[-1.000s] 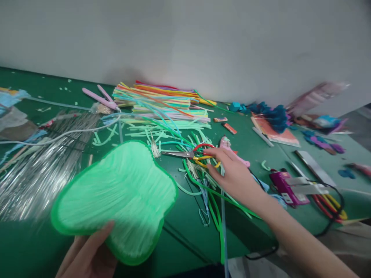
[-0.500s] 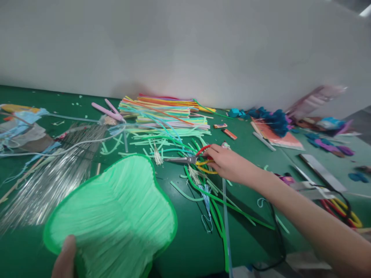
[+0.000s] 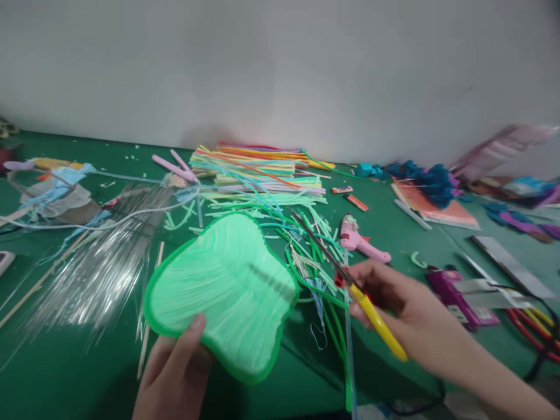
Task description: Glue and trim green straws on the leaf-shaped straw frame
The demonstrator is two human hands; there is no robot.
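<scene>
My left hand (image 3: 179,367) grips a light green, lobed piece (image 3: 231,286) with a darker green edge, shaped like a leaf or wing. Its thumb lies on the front face; the other fingers are mostly behind. My right hand (image 3: 394,303) is closed round a pair of scissors (image 3: 371,321) with yellow and red handles. The blades point up and to the left, apart from the green piece, and look nearly closed. Below the blades lie green pipe cleaners (image 3: 332,326) and a pale tassel (image 3: 304,262). A pink glue gun (image 3: 361,239) rests just beyond my right hand.
A bundle of coloured pipe cleaners (image 3: 262,169) lies by the wall. Clear thin strips (image 3: 100,262) spread on the left, with a wooden stick (image 3: 151,309) beside them. At right are a purple box (image 3: 459,297), a grey bar (image 3: 511,265) and dark blue fluffy pieces (image 3: 437,184).
My right hand has lifted the scissors off the table and brought them nearer, turning the blades upward. My left hand has moved right and up with the green piece. The glue gun is now uncovered.
</scene>
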